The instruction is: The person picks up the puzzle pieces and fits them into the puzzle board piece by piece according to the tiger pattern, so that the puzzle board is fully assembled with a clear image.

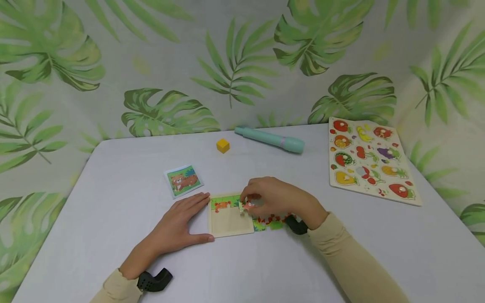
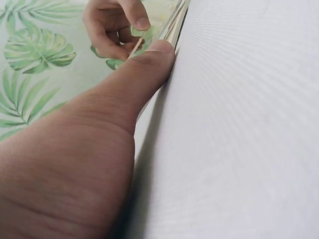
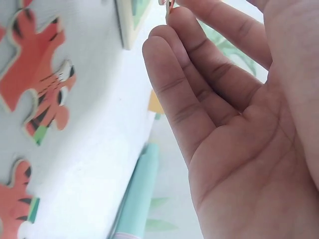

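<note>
My left hand (image 1: 181, 227) lies on the table with fingers spread, its fingertips and thumb touching the left edge of a wooden puzzle tray (image 1: 230, 227). Pieces with green and an orange animal fill part of the tray's top. Over its upper right part, my right hand (image 1: 270, 197) pinches a puzzle piece (image 1: 242, 208) between thumb and fingers, held tilted. In the left wrist view the piece (image 2: 136, 47) shows edge-on between the right hand's fingertips. Loose orange pieces (image 3: 47, 94) lie beside the tray, partly hidden by the right hand in the head view.
A picture card (image 1: 184, 181) with a bear lies beyond the left hand. Farther back are a yellow cube (image 1: 222, 146) and a teal cylindrical object (image 1: 269, 139). At the right stands a fruit puzzle board (image 1: 371, 162). A patterned cloth hangs behind the table.
</note>
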Demonstrator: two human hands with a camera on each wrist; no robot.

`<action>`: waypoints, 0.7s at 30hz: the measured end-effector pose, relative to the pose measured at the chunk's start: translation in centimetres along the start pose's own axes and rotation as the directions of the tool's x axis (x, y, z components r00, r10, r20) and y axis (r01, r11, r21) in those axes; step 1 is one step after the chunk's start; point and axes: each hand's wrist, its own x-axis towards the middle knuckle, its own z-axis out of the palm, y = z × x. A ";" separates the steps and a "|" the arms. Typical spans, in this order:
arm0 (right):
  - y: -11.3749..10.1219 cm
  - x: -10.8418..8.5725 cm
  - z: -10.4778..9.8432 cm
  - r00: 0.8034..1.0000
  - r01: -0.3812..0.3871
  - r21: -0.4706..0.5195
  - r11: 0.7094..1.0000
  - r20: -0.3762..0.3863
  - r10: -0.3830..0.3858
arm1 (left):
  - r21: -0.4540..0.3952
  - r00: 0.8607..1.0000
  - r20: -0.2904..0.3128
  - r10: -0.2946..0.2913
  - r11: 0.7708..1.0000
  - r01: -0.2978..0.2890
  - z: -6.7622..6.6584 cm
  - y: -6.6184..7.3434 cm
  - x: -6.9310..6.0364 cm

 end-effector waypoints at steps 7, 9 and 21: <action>-0.6 0.9 -0.2 1.000 0.004 -0.024 1.000 0.015 -0.003 | 0.005 1.000 -0.005 -0.006 1.000 0.006 0.1 0.0 -0.1; -0.7 1.1 -0.2 1.000 0.010 -0.023 1.000 0.017 -0.010 | 0.008 1.000 -0.006 -0.003 1.000 0.003 0.1 0.0 -0.1; -1.2 2.4 0.6 1.000 0.017 0.000 1.000 0.007 -0.017 | 0.002 1.000 0.001 0.002 1.000 -0.002 0.0 0.0 0.1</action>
